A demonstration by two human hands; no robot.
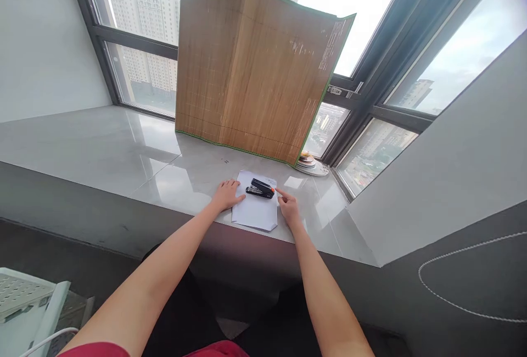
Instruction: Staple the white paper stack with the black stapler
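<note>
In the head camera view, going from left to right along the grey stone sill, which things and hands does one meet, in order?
Left hand flat on the sill → white paper sheets → black stapler with orange tip lying on the paper → right hand → stack of round plates.

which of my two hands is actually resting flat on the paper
The left hand: its palm lies flat on the left edge of the white paper. The right hand only points a finger toward the black stapler.

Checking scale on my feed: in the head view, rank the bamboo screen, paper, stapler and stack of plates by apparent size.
1. Bamboo screen, by far the largest, though farthest away.
2. Paper.
3 and 4. Stapler and stack of plates look about alike; the plates are partly hidden behind the screen, so I will not rank them.
</note>
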